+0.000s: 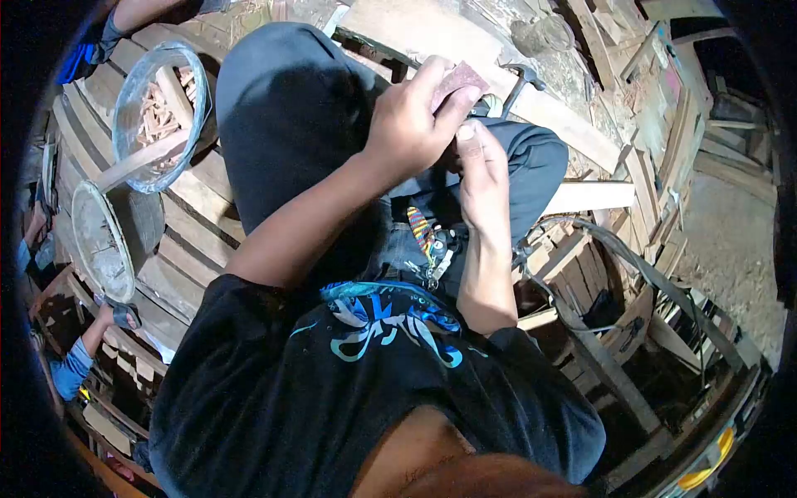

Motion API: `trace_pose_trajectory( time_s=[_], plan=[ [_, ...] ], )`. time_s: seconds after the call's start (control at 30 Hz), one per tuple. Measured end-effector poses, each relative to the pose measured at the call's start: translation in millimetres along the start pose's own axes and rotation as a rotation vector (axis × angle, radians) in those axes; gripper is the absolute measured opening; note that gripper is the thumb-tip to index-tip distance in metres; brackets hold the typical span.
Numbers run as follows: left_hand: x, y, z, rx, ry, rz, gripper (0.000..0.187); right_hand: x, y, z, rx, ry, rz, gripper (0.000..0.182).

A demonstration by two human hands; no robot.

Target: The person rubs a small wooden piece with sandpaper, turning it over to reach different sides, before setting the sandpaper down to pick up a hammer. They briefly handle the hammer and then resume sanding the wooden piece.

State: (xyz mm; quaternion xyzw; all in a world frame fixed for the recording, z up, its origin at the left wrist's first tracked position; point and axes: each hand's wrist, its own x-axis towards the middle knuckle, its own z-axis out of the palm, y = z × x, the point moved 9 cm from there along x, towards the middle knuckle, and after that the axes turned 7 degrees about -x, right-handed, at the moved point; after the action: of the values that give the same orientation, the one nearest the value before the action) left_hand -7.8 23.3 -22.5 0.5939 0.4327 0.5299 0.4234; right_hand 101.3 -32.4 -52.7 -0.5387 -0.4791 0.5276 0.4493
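A reddish-brown piece of sandpaper [462, 83] is folded between the thumb and fingers of my left hand [411, 120], above my lap. Just below and to the right of it, my right hand [483, 170] is closed in a pinch, its thumb tip near the left thumb. Whatever the right fingers hold is too small or hidden to make out. Beyond both hands, a hammer [521, 85] lies by a pale wooden board [560, 124].
At left, a round tub [119, 124] holds small wood pieces, near a second round container [104, 241] on slatted planks. Bent metal bars [614, 245] and scrap wood are at right. Another person's hand [104, 317] shows at the left edge. A striped key strap [420, 228] hangs at my waist.
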Motion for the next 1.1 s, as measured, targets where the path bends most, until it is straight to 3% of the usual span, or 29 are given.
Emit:
trace_pose_trajectory(
  time_s=[0.03,0.1,0.17,0.27,0.37,0.4,0.5,0.57,0.63,0.7,0.77,0.87,0.97,1.0,1.1],
  plan=[
    [4,-3,1,-0.094,-0.029,-0.035,0.024,0,2,0,-0.017,-0.020,-0.008,0.029],
    [9,-27,-4,0.059,0.025,-0.206,0.028,-1,2,-1,-0.022,-0.003,0.005,0.028],
    [1,-11,-5,-0.030,0.078,0.001,0.028,2,-6,-1,0.019,0.001,-0.002,0.025],
    [4,-11,-8,0.058,0.103,0.046,0.026,0,8,-2,-0.031,-0.021,0.000,0.027],
    [5,-10,-5,-0.081,0.081,-0.082,0.025,3,2,-1,0.000,-0.011,-0.035,0.030],
    [1,-8,-1,0.032,0.036,-0.026,0.025,4,4,-1,-0.009,-0.026,-0.050,0.031],
    [5,-28,-1,0.047,0.028,-0.172,0.028,2,0,0,-0.016,0.009,-0.005,0.029],
    [4,-18,0,-0.152,0.048,-0.109,0.034,3,4,-3,0.035,0.065,0.031,0.032],
    [-4,2,-1,0.015,0.082,0.054,0.035,6,2,-3,0.074,0.077,0.005,0.033],
    [1,-19,0,0.049,0.035,-0.130,0.028,4,10,-3,-0.037,0.073,-0.003,0.032],
    [6,-31,3,-0.189,0.060,-0.180,0.022,1,11,-4,-0.011,0.020,0.035,0.030],
    [-3,-14,8,-0.190,0.061,0.097,0.017,2,-9,1,0.011,0.050,-0.052,0.030],
    [5,-40,8,-0.233,0.009,-0.296,0.023,2,18,-6,-0.014,0.016,0.041,0.029],
    [6,-33,2,0.045,0.068,-0.198,0.029,6,8,-5,-0.004,0.054,0.022,0.029],
    [-1,-20,5,0.089,0.036,-0.019,0.031,6,10,-5,-0.004,0.096,-0.024,0.027]
  ],
)
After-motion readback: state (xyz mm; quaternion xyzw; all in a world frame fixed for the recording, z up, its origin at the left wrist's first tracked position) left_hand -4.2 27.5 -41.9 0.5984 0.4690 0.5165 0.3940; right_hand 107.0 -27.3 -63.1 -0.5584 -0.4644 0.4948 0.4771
